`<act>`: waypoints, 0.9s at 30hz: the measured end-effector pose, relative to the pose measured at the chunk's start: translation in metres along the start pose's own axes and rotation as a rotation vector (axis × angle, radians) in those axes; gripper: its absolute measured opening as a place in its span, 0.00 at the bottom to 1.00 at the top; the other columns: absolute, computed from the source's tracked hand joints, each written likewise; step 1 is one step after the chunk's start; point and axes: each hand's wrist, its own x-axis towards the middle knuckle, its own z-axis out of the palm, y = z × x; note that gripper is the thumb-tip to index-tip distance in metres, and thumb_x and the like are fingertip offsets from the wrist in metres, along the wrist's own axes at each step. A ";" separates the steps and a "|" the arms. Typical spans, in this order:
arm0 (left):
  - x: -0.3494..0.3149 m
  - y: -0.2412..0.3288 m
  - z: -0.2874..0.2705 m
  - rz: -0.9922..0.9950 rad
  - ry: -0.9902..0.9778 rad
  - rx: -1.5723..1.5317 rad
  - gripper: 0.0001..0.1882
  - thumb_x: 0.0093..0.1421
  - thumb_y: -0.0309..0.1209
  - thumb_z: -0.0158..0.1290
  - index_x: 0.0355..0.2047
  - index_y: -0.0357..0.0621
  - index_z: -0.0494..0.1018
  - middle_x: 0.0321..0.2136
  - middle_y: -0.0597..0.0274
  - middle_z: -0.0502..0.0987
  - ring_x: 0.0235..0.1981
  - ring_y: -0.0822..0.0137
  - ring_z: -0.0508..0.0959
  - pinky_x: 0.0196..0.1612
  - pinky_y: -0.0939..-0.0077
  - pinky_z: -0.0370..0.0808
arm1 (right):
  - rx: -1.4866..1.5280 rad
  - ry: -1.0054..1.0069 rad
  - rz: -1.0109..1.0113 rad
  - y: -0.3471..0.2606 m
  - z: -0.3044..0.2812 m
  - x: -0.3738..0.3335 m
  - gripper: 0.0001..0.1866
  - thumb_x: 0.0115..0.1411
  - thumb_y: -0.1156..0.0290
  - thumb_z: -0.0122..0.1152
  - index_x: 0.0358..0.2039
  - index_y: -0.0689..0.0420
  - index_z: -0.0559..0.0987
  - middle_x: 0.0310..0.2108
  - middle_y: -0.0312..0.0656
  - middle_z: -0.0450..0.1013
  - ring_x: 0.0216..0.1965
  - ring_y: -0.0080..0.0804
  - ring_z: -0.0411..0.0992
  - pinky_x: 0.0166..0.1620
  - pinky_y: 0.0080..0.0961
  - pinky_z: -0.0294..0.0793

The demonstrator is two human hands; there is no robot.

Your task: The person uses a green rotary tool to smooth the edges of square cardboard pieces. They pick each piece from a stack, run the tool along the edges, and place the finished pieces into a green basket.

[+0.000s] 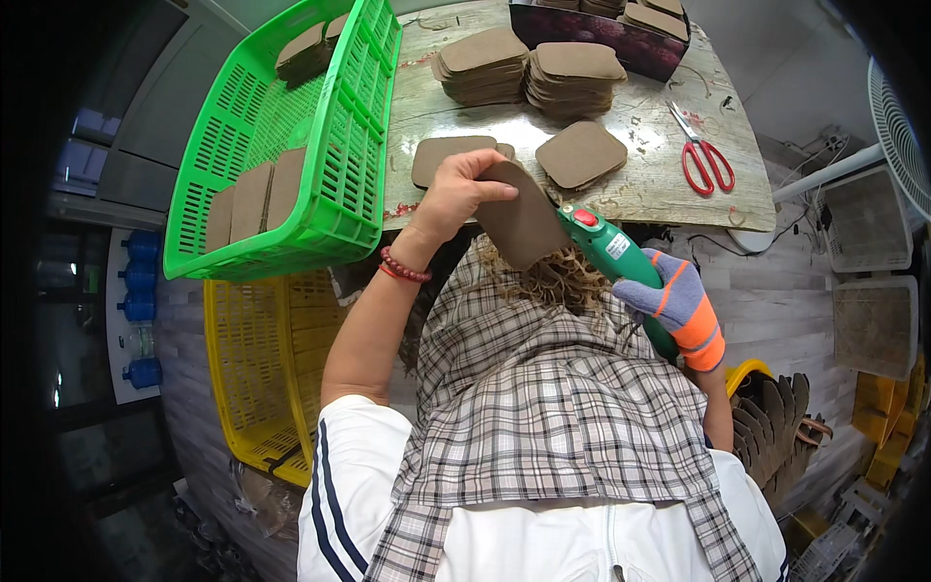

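Observation:
My left hand (456, 194) is bare and pinches a brown rounded pad (524, 218), held tilted above my lap at the table edge. In my right hand (681, 308), which wears a grey and orange glove, is a green electric cutter (613, 242) with a red button. Its tip meets the right edge of the pad; the blade itself is hard to make out. Thin brown trimmings (558, 279) lie heaped on my plaid apron (543, 388) below. Just beyond my left hand, a brown pad (451, 155) lies on the table, and a small stack of pads (582, 155) sits right of it.
Two taller pad stacks (482, 66) stand farther back, near a dark box (606, 34) of pads. Red-handled scissors (700, 155) lie at the table's right. A green crate (339, 145) holding pads is at the left, above a yellow crate (257, 369). A white fan (897, 126) stands right.

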 end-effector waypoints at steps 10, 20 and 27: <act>-0.001 0.002 0.032 -0.169 -0.195 0.066 0.15 0.48 0.15 0.57 0.38 0.37 0.73 0.32 0.67 0.76 0.34 0.77 0.74 0.41 0.83 0.72 | -0.051 0.013 -0.055 -0.007 0.008 0.004 0.20 0.50 0.66 0.69 0.41 0.63 0.75 0.25 0.33 0.74 0.24 0.13 0.68 0.27 0.13 0.68; -0.004 -0.013 -0.063 0.181 0.442 -0.168 0.12 0.54 0.16 0.52 0.39 0.36 0.71 0.35 0.62 0.77 0.34 0.73 0.76 0.41 0.80 0.73 | 0.002 0.186 -0.045 0.016 -0.013 0.005 0.20 0.51 0.67 0.68 0.41 0.63 0.75 0.22 0.33 0.72 0.20 0.14 0.67 0.24 0.13 0.65; 0.014 -0.038 -0.063 0.280 0.842 1.174 0.24 0.47 0.25 0.59 0.47 0.39 0.70 0.49 0.51 0.68 0.55 0.54 0.62 0.57 0.61 0.58 | 0.031 0.271 -0.053 0.030 -0.023 0.001 0.19 0.51 0.66 0.68 0.40 0.63 0.75 0.19 0.32 0.71 0.17 0.14 0.65 0.21 0.14 0.63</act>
